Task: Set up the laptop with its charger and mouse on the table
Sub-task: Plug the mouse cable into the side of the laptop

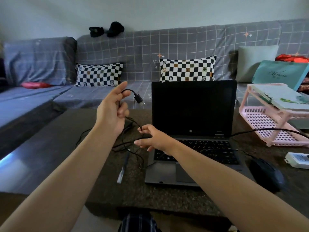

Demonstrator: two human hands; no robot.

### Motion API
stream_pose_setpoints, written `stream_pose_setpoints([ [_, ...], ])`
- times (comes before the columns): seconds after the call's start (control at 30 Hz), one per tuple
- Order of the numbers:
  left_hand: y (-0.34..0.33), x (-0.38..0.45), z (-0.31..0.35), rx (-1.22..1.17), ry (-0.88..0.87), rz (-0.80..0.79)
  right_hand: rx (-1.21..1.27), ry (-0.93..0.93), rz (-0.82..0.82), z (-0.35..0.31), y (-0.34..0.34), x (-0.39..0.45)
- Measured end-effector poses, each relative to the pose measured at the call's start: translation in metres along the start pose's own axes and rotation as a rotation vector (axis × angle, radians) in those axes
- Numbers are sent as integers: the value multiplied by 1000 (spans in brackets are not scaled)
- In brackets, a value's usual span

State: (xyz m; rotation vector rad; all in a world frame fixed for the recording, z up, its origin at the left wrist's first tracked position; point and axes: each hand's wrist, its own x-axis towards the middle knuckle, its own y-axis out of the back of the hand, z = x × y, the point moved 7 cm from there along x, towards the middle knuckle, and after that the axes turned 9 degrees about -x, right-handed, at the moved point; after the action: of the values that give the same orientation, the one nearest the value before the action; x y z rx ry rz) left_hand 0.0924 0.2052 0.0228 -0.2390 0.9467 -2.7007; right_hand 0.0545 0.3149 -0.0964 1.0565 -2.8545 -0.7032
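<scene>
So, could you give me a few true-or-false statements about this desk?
1. The laptop is open. True.
2. The left hand holds the USB plug up. True; it grips the cable just behind the plug.
3. The mouse sits left of the laptop. False; it is on the right.
4. The screen is lit. False; it is dark.
5. The right hand pinches the cable. True.

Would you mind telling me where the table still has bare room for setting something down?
The table's far-left stretch, left of the tangled cable, is bare, as is the front edge below the laptop. It is crowded between pen and laptop, and right of it around the mouse.
</scene>
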Motion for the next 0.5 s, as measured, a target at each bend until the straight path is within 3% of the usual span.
stream_pose_setpoints([
  [0.1,8,0,0,-118,25,30,4,-77,-168,-3,-30,8],
  [0.17,11,3,3,-165,13,62,-159,-84,-236,-6,-48,7],
  [0.27,18,5,18,12,-114,129,-318,-65,-154,-5,-41,3],
  [0.33,25,2,35,390,-295,168,-288,-139,17,3,-7,0],
  [0.4,27,-2,43,993,-482,176,-302,-147,180,4,31,-8],
  [0.5,16,-3,9,1673,-512,-52,-468,-17,270,-18,58,-16],
])
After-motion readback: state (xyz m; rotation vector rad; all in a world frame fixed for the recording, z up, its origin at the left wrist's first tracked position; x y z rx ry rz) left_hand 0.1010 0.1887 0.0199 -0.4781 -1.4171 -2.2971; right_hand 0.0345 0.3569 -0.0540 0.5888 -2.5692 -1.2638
